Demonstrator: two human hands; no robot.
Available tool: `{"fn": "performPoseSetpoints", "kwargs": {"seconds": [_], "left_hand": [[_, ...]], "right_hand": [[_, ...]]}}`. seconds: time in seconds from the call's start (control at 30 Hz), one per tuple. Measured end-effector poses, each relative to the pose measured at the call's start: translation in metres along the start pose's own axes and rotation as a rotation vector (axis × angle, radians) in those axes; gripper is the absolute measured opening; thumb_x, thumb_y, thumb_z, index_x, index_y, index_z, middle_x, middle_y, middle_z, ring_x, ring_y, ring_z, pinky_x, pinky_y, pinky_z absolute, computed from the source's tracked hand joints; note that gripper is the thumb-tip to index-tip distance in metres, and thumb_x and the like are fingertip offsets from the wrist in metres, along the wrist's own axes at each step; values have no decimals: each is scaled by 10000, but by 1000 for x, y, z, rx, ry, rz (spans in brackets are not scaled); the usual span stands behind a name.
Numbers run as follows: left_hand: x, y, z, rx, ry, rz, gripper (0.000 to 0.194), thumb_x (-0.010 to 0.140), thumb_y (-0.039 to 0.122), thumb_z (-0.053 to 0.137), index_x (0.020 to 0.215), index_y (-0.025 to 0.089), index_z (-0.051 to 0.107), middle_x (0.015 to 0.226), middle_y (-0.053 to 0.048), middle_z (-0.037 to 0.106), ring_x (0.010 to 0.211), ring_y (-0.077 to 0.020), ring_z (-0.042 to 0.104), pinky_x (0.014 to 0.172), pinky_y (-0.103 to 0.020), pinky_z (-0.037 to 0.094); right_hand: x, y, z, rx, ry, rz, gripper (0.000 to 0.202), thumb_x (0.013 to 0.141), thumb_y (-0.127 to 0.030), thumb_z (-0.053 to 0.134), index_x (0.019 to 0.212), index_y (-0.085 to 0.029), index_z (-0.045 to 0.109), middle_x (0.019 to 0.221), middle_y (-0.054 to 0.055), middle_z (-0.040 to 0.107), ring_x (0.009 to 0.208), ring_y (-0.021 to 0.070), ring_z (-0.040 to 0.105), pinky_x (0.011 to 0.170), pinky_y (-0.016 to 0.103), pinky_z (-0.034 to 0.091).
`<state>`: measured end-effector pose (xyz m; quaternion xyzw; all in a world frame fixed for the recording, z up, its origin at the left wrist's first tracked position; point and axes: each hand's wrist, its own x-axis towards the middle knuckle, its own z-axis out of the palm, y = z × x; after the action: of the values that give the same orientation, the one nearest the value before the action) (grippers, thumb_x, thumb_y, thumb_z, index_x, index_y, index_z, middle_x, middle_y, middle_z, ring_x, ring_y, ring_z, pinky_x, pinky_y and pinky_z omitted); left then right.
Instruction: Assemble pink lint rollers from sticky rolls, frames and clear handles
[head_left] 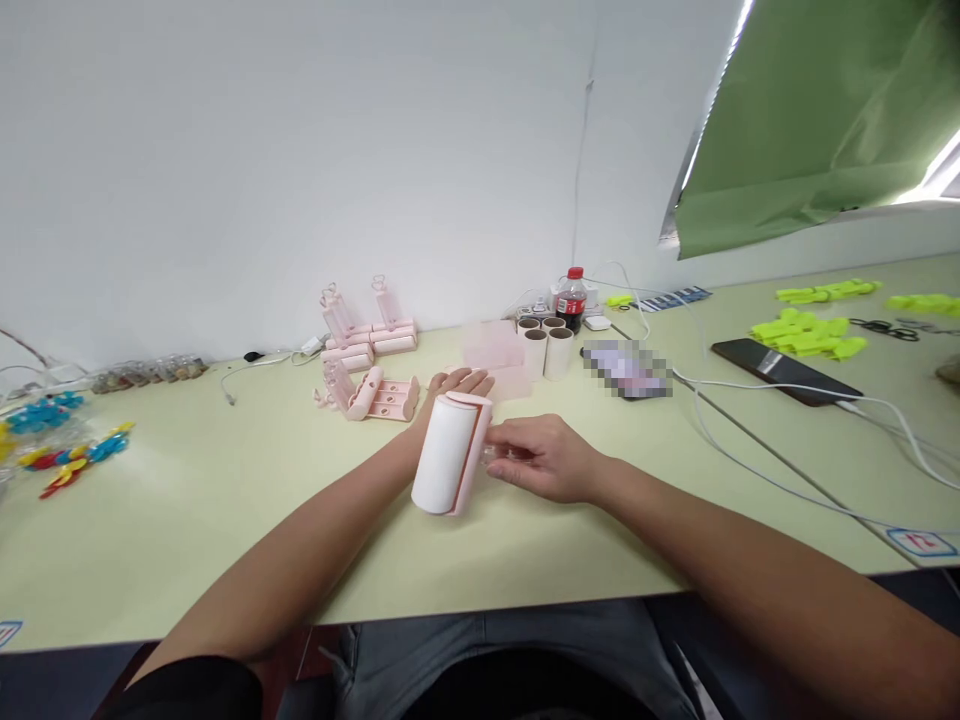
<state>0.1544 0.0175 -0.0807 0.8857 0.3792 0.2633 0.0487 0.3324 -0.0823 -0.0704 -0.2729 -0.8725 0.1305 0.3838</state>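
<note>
White paper-like covering wraps the roller (442, 455), whose pink shell runs along its right edge; the roller tilts above the pale green table (225, 520), nearer the person than the cola bottle (571, 306) and to the bottle's left. The right hand (553, 460) has its thumb and fingers bent around a clear part (490, 456) at the roller's side, grasping it. The left hand (459, 383) is behind the roller, fingers straight and not curled round anything; the roller hides the palm, so I cannot tell whether the two touch.

Four upright white tubes (559, 355) with brown insides stand just in front of the bottle, a little to its left. Farther left of it are translucent pink pieces (491, 345), then, well apart from it, more pink rollers and casings (394, 397). To the bottle's right, a blurred-out device (637, 388) is near, while a dark phone (784, 372), neon yellow bundles (808, 338) and scissors (892, 330) are farther off. Blue, red and yellow pieces (79, 455) are at the far left of the bottle.
</note>
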Motion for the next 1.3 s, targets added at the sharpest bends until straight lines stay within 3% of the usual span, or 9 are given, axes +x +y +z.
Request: {"fn": "performPoseSetpoints", "kwargs": {"seconds": [0.1, 0.17, 0.4, 0.53, 0.6, 0.83, 0.97, 1.1, 1.3], "left_hand": [[16, 8, 11, 193, -169, 110, 537, 803, 317, 632, 1329, 242, 549, 1480, -97, 481, 1364, -347, 392, 1085, -541, 296], [26, 11, 13, 256, -180, 115, 532, 827, 333, 608, 1343, 227, 539, 1485, -113, 471, 1347, -352, 404, 1057, -546, 329], [71, 6, -20, 271, 18, -31, 477, 899, 370, 504, 1345, 214, 560, 1455, -119, 495, 1308, -348, 417, 1058, -548, 338], [108, -13, -44, 180, -235, -72, 927, 715, 431, 725, 1517, 237, 303, 1601, -137, 243, 1450, -388, 214, 1103, -576, 303], [122, -26, -49, 124, -355, -107, 1049, 645, 425, 783, 1531, 237, 253, 1612, -147, 204, 1463, -384, 203, 1118, -555, 301], [140, -53, -40, -52, -443, -160, 925, 548, 396, 832, 1358, 139, 465, 1380, -185, 555, 1163, -303, 606, 926, -402, 502], [140, -55, -43, -25, -420, -181, 984, 490, 379, 836, 1388, 224, 465, 1410, -176, 525, 1181, -360, 581, 894, -445, 511], [122, -55, -73, -161, -300, -143, 961, 574, 413, 789, 1440, 271, 396, 1406, -147, 517, 1210, -336, 557, 924, -429, 510], [32, -47, -128, -543, -114, -46, 994, 603, 538, 769, 1467, 306, 336, 1404, -138, 500, 1215, -319, 548, 919, -444, 528]], "right_hand": [[0, -1, 0, 7, 4, -20, 276, 927, -389, 549, 1019, -167, 683, 683, 23, 645, 557, 125, 520, 555, 232, 418], [1, -1, -1, 12, 16, -5, 265, 926, -393, 549, 994, -174, 682, 690, 26, 655, 559, 126, 526, 555, 235, 419], [1, -1, -1, 28, 76, -16, 276, 918, -395, 562, 1040, -177, 678, 707, 33, 685, 570, 126, 570, 566, 227, 440], [1, -1, 0, 62, 96, -29, 265, 914, -400, 566, 1007, -179, 678, 715, 36, 689, 573, 125, 576, 564, 230, 441], [1, -1, 0, 74, 101, -17, 274, 913, -417, 560, 1000, -185, 676, 717, 36, 688, 568, 125, 570, 559, 232, 441], [1, -1, 0, 120, 117, 19, 303, 909, -446, 557, 1003, -181, 671, 699, 31, 673, 568, 123, 551, 555, 230, 439], [1, -2, 0, 129, 119, 12, 288, 904, -432, 561, 988, -180, 673, 695, 30, 670, 560, 123, 543, 559, 233, 436], [2, -1, -1, 182, 137, 66, 292, 891, -421, 591, 1000, -165, 682, 688, 17, 647, 548, 109, 519, 552, 228, 419], [5, 0, -3, 205, 103, 262, 284, 900, -423, 572, 939, -168, 691, 579, -35, 520, 513, 96, 447, 516, 228, 346]]}}
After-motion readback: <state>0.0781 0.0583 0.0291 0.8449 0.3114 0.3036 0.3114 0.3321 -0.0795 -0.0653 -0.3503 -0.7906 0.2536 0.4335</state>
